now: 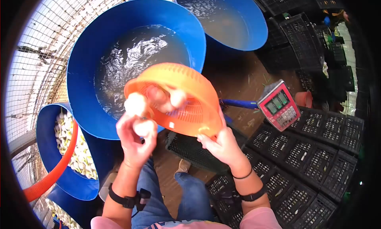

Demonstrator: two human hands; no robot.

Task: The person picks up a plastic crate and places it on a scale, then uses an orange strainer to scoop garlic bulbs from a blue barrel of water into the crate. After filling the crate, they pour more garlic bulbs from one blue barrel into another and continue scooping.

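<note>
Centrally, the orange colander (186, 106) is tipped on its side over the near rim of the large water tub (81, 70). My right hand (224, 145) clamps its lower edge. My left hand (135, 143) is curled around white pieces (143, 127) at its mouth, and more lie inside. I judge the step to be emptying the colander by hand. The next move calls for a steady tilt and a firm hold. At lower left a smaller tub (45, 125) holds similar pieces, and a scale (279, 105) lies at right.
</note>
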